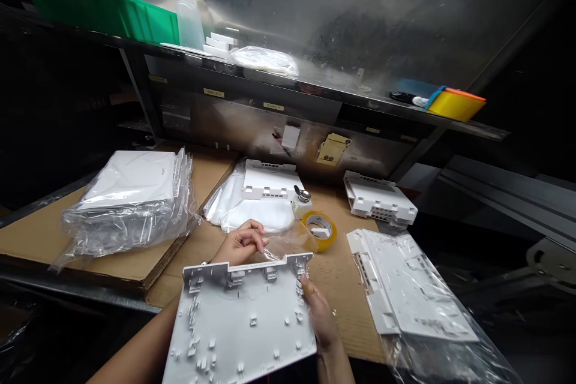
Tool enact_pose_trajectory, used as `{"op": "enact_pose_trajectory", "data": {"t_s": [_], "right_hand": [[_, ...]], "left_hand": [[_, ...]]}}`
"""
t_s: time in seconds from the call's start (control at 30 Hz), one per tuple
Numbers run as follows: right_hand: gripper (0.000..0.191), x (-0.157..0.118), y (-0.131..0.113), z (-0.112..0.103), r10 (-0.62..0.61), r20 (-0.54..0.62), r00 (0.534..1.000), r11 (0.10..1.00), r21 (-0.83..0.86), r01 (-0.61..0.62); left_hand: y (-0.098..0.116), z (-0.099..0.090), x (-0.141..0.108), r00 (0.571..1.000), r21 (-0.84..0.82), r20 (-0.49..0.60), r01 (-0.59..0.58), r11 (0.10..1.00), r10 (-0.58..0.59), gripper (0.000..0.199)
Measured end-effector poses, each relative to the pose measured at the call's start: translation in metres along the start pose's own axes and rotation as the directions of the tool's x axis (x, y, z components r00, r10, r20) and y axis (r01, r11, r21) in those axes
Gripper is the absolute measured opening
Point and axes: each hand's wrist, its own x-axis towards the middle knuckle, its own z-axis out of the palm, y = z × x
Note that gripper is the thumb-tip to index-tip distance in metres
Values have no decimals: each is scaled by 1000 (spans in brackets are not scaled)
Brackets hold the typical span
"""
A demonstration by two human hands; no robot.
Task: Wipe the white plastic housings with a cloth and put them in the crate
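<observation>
My right hand point(323, 315) grips the right edge of a white plastic housing panel point(265, 294), thumb over its inner face. That face, dotted with small clips and posts, is turned toward me. Behind the panel's raised top edge is my left hand point(240, 244), its fingers curled in a pinch at a clear plastic bag point(290, 241). Part of the left hand and forearm is hidden by the panel. Just past the bag are a roll of yellowish tape point(332, 234) and a small white bottle with a metal top point(300, 207).
Bagged white housings point(130, 180) sit on stacked cardboard point(27, 240) at left. A white housing point(270, 183) rests on flat clear bags point(256, 216). At right are more housings point(382, 201) and a partly bagged panel point(418, 288). A metal shelf point(342, 96) crosses above the bench.
</observation>
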Motion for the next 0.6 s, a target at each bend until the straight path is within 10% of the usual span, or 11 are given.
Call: {"op": "enact_pose_trajectory", "data": {"t_s": [0.1,0.27,0.37,0.6], "right_hand": [[56,-2,1,2,12,-9,1000,1000,16,-12],[56,-13,-3,0,-2,-40,999,999,43,4],[60,-32,-11,-14,-75,-114,991,997,14,77],[75,-90,-26,-42,-348,-316,883,937,-157,313]], "left_hand": [[8,-5,8,998,146,69,-21,989,11,8],[19,-14,24,996,278,84,-11,961,-13,62],[34,-19,32,992,261,124,-40,965,8,62],[51,2,40,979,233,205,-55,971,6,66]]}}
